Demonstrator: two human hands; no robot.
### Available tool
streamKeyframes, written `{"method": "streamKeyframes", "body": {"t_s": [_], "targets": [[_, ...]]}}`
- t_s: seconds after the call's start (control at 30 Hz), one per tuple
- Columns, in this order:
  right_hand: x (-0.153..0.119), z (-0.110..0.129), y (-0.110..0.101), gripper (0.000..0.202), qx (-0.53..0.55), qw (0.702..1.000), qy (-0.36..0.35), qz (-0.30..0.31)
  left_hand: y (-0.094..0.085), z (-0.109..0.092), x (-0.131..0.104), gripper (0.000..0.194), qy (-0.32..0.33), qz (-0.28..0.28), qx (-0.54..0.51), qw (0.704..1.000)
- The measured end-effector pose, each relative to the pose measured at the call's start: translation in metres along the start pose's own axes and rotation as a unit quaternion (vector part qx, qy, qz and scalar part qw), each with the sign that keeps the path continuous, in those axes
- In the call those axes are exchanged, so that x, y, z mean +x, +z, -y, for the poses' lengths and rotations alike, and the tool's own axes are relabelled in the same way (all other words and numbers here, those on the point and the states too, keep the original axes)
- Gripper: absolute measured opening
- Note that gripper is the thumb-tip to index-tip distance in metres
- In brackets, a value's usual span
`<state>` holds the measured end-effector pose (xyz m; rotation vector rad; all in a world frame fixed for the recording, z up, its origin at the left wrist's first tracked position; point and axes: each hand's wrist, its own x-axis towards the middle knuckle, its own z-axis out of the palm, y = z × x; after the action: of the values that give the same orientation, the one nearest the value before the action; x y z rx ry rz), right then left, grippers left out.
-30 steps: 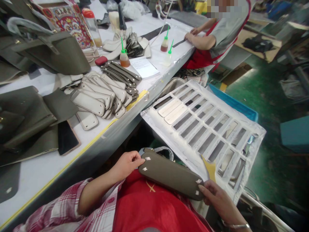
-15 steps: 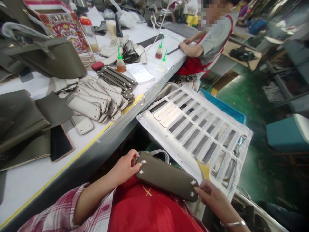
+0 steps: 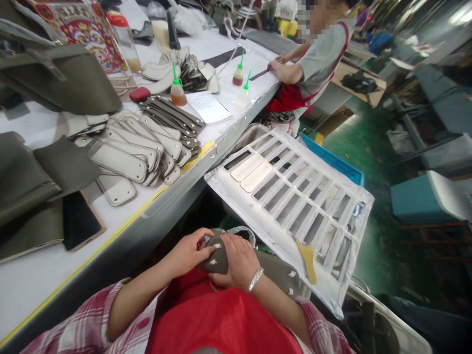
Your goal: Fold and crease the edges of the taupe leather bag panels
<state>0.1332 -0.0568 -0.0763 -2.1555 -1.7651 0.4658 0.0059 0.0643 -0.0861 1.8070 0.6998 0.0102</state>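
In front of the red apron [image 3: 206, 314], a grey-brown bag [image 3: 277, 265] is held low, with its flat face turned up. Its left end is pinched by the left hand [image 3: 193, 250], whose fingers are bent narrow, the thumb being placed on the face. By the right hand [image 3: 239, 260], the bag is covered near the same end; the fingers are curved over it and the thumb is set at the near edge, but whether it is gripped firmly cannot be told. The two hands are kept close together, so only little room is left between them. The front edge of the table [image 3: 33, 285] is marked by a yellow strip [image 3: 157, 195], and near this edge a phone [image 3: 83, 219] and pale leather pieces [image 3: 121, 160] are laid. Beyond the bag, a white slotted tray [image 3: 239, 199] is placed, by which the room on that side is bounded; a yellow scraper [image 3: 308, 260] is rested along its near border. Between table and tray, a narrow dark gap is seen.
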Motion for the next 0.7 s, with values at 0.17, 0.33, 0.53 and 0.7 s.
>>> {"method": "streamKeyframes", "body": {"t_s": [0.17,0.33,0.53,0.7], "targets": [[-0.0009,0.0,-0.0014,0.073,0.006,1.0,0.021,-0.013,0.0003,0.0045,0.0021,0.026,0.001,0.003,-0.024,1.0],[0.0021,0.0018,-0.0021,0.071,-0.002,1.0,0.031,0.002,-0.0031,0.0066,0.0055,0.025,0.005,0.015,-0.04,0.999],[0.0048,0.0023,-0.0051,0.066,-0.007,1.0,0.014,0.013,-0.0087,0.0049,0.01,0.021,0.017,0.043,-0.03,0.998],[0.0036,0.002,-0.0015,0.069,-0.025,1.0,0.005,0.014,-0.0075,0.0022,0.0068,0.023,0.032,0.028,0.013,0.999]]}}
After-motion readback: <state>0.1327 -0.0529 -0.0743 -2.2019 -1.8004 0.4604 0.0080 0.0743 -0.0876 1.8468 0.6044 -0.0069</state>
